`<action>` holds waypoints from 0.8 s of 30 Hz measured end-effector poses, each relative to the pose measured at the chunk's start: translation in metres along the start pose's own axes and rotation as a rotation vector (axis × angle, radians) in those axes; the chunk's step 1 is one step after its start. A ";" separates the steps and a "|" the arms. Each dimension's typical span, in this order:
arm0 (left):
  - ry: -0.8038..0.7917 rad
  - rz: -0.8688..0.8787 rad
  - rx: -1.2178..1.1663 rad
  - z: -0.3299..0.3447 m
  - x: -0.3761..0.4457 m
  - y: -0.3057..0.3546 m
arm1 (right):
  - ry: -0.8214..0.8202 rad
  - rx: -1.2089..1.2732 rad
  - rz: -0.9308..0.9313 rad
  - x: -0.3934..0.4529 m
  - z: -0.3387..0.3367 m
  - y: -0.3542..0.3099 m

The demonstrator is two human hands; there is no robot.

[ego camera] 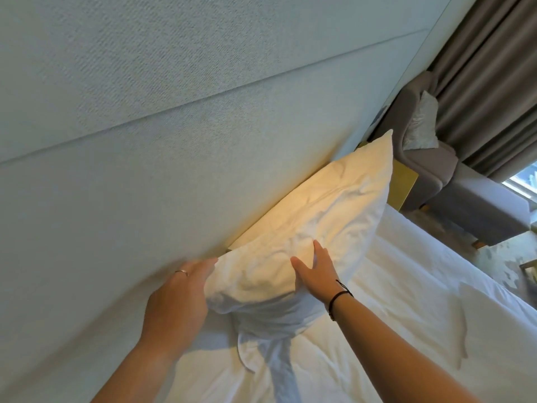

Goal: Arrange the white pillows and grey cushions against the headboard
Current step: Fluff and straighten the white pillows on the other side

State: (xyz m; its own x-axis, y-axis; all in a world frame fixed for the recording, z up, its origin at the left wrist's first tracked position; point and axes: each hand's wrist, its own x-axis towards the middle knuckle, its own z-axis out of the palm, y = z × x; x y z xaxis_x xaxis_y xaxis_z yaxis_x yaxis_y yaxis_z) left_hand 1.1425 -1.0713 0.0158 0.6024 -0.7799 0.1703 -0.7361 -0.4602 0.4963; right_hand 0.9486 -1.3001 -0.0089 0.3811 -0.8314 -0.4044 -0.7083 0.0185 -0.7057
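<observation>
A white pillow [328, 199] leans upright against the pale padded headboard [145, 126], its far corner pointing up. My left hand [177, 298] cups the pillow's near end, between pillow and headboard, fingers fairly straight, a ring on one finger. My right hand [315, 269] lies flat on the pillow's front face with fingers spread, pressing it. A second white pillow [499, 324] lies on the bed at the right edge. A silvery grey cushion [421, 123] sits on the armchair beyond the bed.
The white duvet [377, 330] covers the bed below the pillow. A grey armchair [453, 175] stands past the bed's far side, before grey curtains [488, 77] and a window. A yellowish bedside panel [402, 181] shows behind the pillow.
</observation>
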 end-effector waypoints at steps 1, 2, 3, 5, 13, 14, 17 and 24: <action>0.059 0.103 0.093 -0.001 0.000 0.007 | -0.005 0.004 0.003 -0.003 0.000 0.001; 0.100 0.186 0.107 0.001 0.002 0.016 | -0.009 0.014 0.007 -0.006 -0.001 0.002; 0.082 0.212 0.081 0.003 0.007 0.027 | -0.011 0.025 0.010 -0.009 -0.001 0.003; -0.112 0.090 0.042 0.015 0.023 0.047 | -0.010 0.042 0.016 -0.014 -0.002 0.004; -0.366 0.004 0.090 0.054 0.063 0.080 | 0.001 0.135 0.064 -0.032 -0.005 0.012; -0.316 0.034 0.056 0.048 0.067 0.079 | 0.004 0.157 0.064 -0.034 -0.005 0.013; -0.232 0.124 0.030 0.030 0.074 0.075 | 0.017 0.203 0.051 -0.036 -0.004 0.014; -0.195 0.052 0.232 0.018 0.064 0.074 | -0.062 0.213 0.060 -0.049 0.004 0.023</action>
State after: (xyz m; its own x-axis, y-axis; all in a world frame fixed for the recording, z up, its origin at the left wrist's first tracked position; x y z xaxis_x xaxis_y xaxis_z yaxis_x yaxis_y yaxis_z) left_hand 1.1214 -1.1630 0.0478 0.5080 -0.8613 0.0124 -0.8288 -0.4848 0.2792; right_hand 0.9154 -1.2566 -0.0074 0.3825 -0.7896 -0.4799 -0.5920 0.1893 -0.7834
